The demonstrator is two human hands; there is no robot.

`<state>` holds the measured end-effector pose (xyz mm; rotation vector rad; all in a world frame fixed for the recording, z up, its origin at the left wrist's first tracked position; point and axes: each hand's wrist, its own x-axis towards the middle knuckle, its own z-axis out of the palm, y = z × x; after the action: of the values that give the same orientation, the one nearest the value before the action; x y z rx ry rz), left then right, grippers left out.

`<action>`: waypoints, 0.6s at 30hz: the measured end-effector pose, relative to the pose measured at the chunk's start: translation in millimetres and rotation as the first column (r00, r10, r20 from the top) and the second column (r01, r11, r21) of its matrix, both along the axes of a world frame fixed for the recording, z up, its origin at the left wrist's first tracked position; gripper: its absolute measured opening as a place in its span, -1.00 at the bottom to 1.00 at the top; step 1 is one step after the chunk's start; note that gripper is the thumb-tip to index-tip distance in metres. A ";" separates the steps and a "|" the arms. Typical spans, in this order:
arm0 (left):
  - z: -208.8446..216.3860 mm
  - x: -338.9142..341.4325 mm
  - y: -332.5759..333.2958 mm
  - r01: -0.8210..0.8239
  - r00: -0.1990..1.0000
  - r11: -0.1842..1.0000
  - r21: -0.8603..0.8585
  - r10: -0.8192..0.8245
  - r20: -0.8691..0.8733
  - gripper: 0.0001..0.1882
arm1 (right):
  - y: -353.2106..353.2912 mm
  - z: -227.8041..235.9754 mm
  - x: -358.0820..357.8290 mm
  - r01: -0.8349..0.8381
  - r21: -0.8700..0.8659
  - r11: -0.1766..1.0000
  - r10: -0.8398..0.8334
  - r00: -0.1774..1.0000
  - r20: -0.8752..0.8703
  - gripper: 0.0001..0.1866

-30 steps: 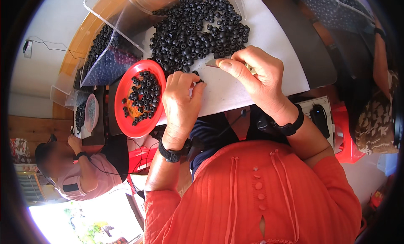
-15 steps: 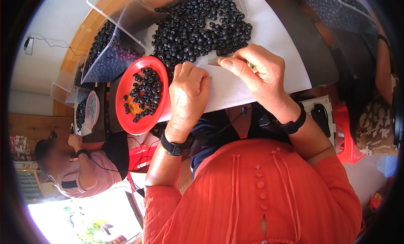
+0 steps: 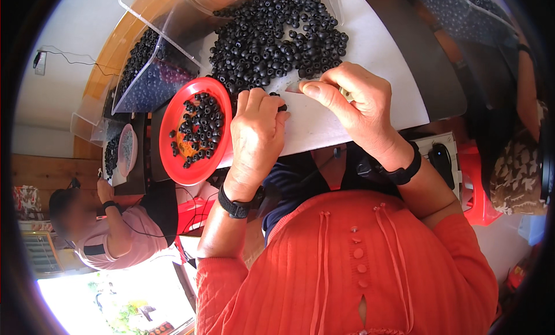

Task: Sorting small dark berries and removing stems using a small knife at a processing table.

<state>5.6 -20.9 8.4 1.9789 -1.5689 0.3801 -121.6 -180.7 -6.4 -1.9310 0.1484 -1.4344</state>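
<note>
White board (image 3: 381, 52) on a dark tabletop (image 3: 436, 92), seen from over here. One round black bead (image 3: 282, 108) is pinched in the left hand (image 3: 257, 124), which half hides it. Right hand (image 3: 359, 98), at its 3 o'clock, is curled round a thin blade (image 3: 294, 88). Holed-bead heap (image 3: 277, 52) at 12, red plate (image 3: 167, 121) of more at 9, clear bin (image 3: 151, 92) at 10.

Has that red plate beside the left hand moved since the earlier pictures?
No. The red plate keeps its place against the clear bin beside it; both shift slightly together, which suggests the view moved.
</note>
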 end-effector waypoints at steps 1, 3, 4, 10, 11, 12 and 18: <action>-0.5 0.0 -1.8 -0.034 0.996 0.999 0.038 0.031 0.078 -0.78 | 0.2 0.4 -0.1 0.000 -0.002 1.000 0.000 1.000 0.000 -0.72; -0.9 1.4 -4.9 -0.024 0.992 0.998 0.061 0.016 0.127 -0.79 | 1.5 0.8 -0.1 -0.005 0.001 1.000 0.005 1.000 -0.018 -0.72; -1.3 2.0 -6.1 -0.015 0.984 0.996 0.087 -0.001 0.176 -0.80 | 1.4 0.5 0.3 -0.008 0.000 1.000 0.008 1.000 -0.019 -0.72; -1.1 2.4 -5.9 0.065 0.946 0.997 -0.034 -0.073 -0.315 -0.85 | 1.3 0.5 0.7 0.028 0.013 1.000 -0.027 0.998 -0.058 -0.71; 1.7 0.8 -1.4 0.036 0.827 0.998 -0.053 -0.059 -0.559 -0.84 | 1.5 -0.3 2.2 0.022 0.011 1.000 -0.021 0.998 -0.060 -0.70; 2.7 0.6 2.5 0.036 0.827 0.998 -0.056 -0.061 -0.559 -0.84 | 2.2 -0.5 2.6 0.011 0.009 1.000 -0.010 0.998 -0.062 -0.69; -2.7 -2.1 8.9 -0.068 0.068 0.933 -0.352 -0.348 -0.935 -0.75 | 2.5 -3.1 2.2 0.007 -0.033 0.999 -0.014 0.980 -0.199 -0.60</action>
<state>3.5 -11.9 5.6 1.1525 -0.6050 -0.7419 -119.4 -178.1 -9.6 -2.1007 0.2298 -1.2548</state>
